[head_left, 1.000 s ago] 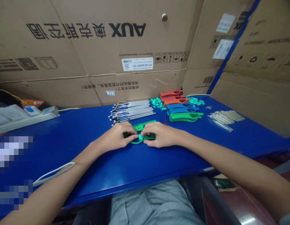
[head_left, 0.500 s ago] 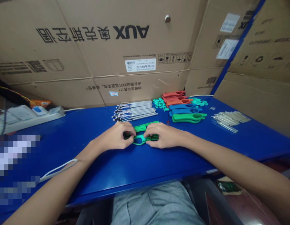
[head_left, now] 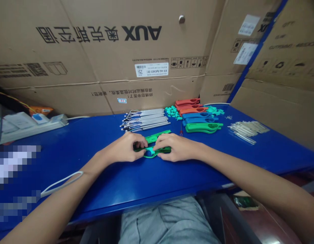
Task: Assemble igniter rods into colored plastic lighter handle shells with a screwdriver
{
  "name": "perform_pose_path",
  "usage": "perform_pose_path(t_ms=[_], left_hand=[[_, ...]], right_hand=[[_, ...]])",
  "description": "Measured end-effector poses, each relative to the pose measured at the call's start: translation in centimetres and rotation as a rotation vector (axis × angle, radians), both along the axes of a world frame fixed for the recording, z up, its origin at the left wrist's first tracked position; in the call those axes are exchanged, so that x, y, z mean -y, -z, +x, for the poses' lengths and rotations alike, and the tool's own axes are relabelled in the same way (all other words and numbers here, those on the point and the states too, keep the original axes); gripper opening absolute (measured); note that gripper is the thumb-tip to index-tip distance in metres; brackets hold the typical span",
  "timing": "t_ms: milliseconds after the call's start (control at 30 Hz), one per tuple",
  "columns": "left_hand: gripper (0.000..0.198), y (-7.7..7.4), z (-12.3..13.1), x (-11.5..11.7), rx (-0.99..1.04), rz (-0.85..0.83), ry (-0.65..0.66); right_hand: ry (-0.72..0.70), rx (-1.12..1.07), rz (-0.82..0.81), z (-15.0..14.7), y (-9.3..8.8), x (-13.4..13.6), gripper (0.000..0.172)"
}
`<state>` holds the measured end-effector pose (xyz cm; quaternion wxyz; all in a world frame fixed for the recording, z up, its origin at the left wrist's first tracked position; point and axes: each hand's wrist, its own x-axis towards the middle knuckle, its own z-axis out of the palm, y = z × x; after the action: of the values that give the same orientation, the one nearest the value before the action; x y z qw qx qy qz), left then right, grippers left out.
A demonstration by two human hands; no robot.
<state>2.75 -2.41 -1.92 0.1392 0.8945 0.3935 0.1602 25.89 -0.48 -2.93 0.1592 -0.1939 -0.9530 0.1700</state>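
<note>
Where the hands meet: a green plastic cable stripper (head_left: 157, 137) lies flat on the blue worktop (head_left: 70, 159), about midway between its back and front edges, with one end under each hand.

Left hand (head_left: 123, 147): grasping the stripper's left end, fingers curled over the top.

Right hand (head_left: 177, 147): grasping the right end, fingers bent over it, close to the left hand but not clearly touching it.

Between the hands: a small teal clip (head_left: 149, 149) sits on the stripper, and a green plastic loop (head_left: 150, 156) curves out toward the front edge.

Just behind the hands: a small red-handled screwdriver (head_left: 181, 132) and a bundle of metal rods with thin wires (head_left: 144, 119).

Back edge, right of the rods: teal clips (head_left: 172, 112), red strippers (head_left: 187, 101), blue strippers (head_left: 200, 118) and a finished green stripper (head_left: 204, 127).

Right side: clear plastic tubes (head_left: 248, 130).

Left side: a power strip (head_left: 32, 127) near the back corner and a white cord (head_left: 62, 183) beside the left forearm; a blurred patch hides the front corner.

Behind the worktop: stacked cardboard boxes (head_left: 96, 67).
</note>
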Motion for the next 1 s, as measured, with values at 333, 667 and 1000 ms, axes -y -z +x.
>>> perform_pose_path(t_ms=[333,667,1000], left_hand=[[0.011,-0.9,-0.5,0.3,-0.028,-0.077,0.024],[0.023,-0.6,-3.8,-2.2,-0.274,0.331,-0.423],[0.025,0.4,-4.4,-2.9,-0.329,0.297,-0.392]], right_hand=[[-0.054,-0.020,-0.032,-0.2,0.1,0.9,0.023],[0.078,-0.211,0.122,0.9,-0.5,-0.4,0.022],[0.140,-0.193,0.127,0.9,0.2,-1.4,0.016]])
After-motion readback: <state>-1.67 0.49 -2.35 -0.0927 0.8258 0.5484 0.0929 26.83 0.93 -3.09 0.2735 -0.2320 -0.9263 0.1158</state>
